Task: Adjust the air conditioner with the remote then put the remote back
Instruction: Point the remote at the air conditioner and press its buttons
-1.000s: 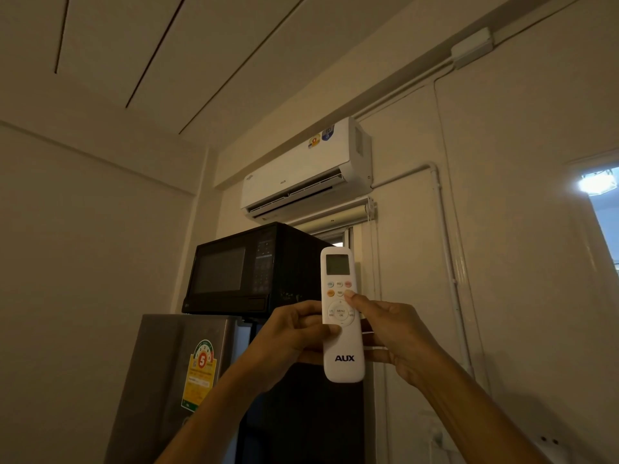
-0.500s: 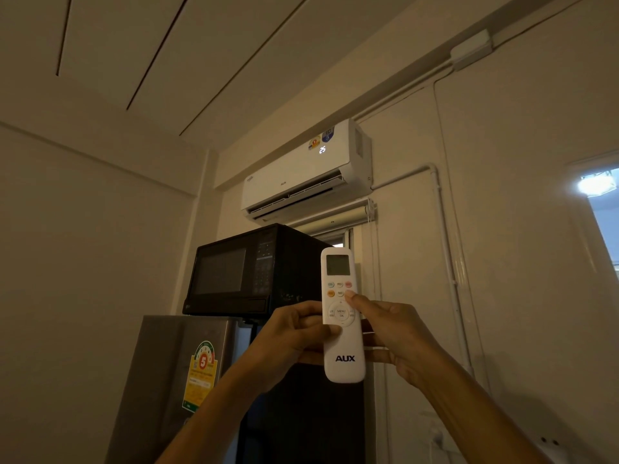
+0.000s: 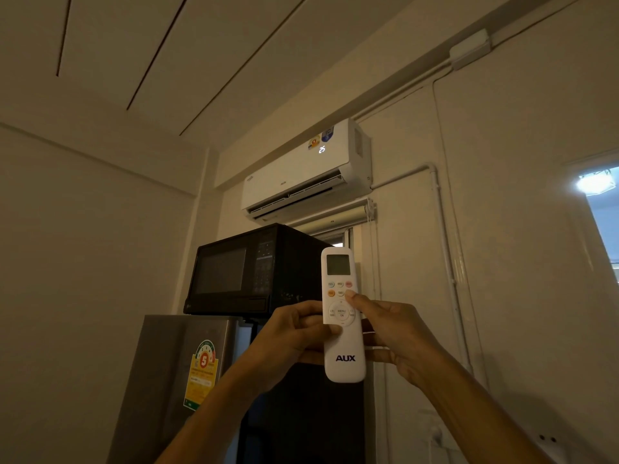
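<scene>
The fingers (image 3: pixel 310 324) of the left hand (image 3: pixel 288 339) curl closed around the left edge of the remote (image 3: pixel 342 314), its thumb lying across the front just below the round menu pad. The right hand (image 3: pixel 392 333) grips the remote from the other side, fingers wrapped behind the body, and its thumb tip rests on the button row above the pad. Both forearms rise from the bottom of the view, angled inward and meeting at the remote, held up at about chest-to-head height in front of the person. The remote stands upright, its long axis vertical, screen end up and the AUX logo end down, its top pointing toward the air conditioner (image 3: pixel 306 172) mounted high on the wall, which shows lit digits on its face. Behind the hands a black microwave (image 3: pixel 248 271) sits on a steel refrigerator (image 3: pixel 174 380).
</scene>
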A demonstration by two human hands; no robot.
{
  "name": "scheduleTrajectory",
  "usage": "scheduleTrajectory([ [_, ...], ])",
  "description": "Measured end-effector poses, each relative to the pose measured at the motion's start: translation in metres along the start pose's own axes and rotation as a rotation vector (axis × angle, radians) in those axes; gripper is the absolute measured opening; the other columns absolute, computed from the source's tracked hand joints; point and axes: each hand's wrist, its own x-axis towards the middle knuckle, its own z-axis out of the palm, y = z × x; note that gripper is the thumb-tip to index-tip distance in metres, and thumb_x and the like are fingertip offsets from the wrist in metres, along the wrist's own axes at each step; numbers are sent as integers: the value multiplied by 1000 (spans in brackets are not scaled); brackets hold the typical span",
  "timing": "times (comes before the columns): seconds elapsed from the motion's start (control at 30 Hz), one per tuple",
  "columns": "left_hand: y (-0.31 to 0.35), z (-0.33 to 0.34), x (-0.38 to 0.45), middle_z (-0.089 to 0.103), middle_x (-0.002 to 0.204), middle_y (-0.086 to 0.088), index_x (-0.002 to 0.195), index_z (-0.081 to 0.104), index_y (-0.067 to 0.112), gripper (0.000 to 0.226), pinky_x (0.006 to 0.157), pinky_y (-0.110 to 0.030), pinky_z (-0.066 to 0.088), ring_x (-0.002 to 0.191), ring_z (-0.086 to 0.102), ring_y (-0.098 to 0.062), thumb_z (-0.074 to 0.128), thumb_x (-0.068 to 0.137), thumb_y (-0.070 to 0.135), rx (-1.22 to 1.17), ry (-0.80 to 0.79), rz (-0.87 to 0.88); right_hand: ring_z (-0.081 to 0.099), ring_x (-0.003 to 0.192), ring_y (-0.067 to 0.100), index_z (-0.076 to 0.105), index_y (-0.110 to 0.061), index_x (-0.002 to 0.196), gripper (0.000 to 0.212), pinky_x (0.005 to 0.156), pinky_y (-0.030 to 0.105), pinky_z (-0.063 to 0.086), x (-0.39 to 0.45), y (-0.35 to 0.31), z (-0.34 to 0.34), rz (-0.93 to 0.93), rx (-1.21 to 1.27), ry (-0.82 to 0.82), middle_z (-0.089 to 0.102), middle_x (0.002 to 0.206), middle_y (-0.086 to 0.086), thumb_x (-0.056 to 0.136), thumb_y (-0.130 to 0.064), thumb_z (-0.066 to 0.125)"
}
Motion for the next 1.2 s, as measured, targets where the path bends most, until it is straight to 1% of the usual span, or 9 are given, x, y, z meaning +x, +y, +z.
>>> scheduleTrajectory([
  [0.1, 0, 1, -1, 77, 93, 0, 108, 57, 16, 25, 71, -31, 61, 91, 73, -19, 58, 87, 4, -11, -4, -4, 67, 70, 18, 60, -19, 92, 18, 51, 30, 54, -1, 0, -1, 2, 0, 4, 67, 82, 2, 82, -35, 62],
  [0.23, 0, 2, 0, 76, 95, -1, 109, 57, 16, 25, 70, -30, 61, 92, 72, -20, 58, 87, 4, -10, -1, -11, 66, 70, 19, 59, -19, 91, 18, 53, 31, 54, -2, 0, -2, 9, 0, -4, 67, 83, 3, 83, -34, 61],
  [0.37, 0, 3, -1, 76, 94, -1, 109, 57, 16, 26, 70, -30, 61, 92, 72, -20, 58, 87, 3, -13, -3, -8, 67, 71, 19, 61, -17, 95, 22, 54, 32, 55, -2, 0, -3, 13, -2, -2, 68, 84, 3, 82, -35, 62],
  [0.53, 1, 3, -2, 76, 94, -1, 109, 57, 16, 25, 71, -31, 61, 92, 73, -20, 58, 87, 4, -5, 3, -11, 67, 70, 19, 59, -21, 85, 14, 51, 30, 53, -2, -1, -3, 5, 0, -6, 67, 82, 3, 82, -34, 62],
  [0.67, 3, 3, -3, 76, 95, -2, 110, 57, 15, 25, 73, -32, 61, 93, 72, -21, 58, 87, 4, -2, 2, -10, 67, 69, 18, 59, -21, 84, 13, 50, 29, 53, -3, -2, -2, 5, -2, -10, 67, 82, 2, 82, -34, 62],
  [0.97, 4, 4, -4, 76, 96, -3, 109, 57, 15, 24, 74, -34, 61, 93, 72, -21, 58, 87, 4, 12, 15, -4, 67, 68, 18, 59, -20, 85, 15, 49, 29, 52, -3, -3, -2, 5, 0, -11, 67, 81, 2, 82, -35, 62],
  [1.2, 4, 6, -4, 77, 93, -1, 108, 57, 15, 24, 72, -32, 61, 91, 73, -20, 58, 87, 4, -7, 5, -9, 68, 70, 18, 61, -17, 95, 22, 49, 29, 54, -5, -4, -4, 15, -2, -7, 68, 83, 3, 82, -35, 63],
])
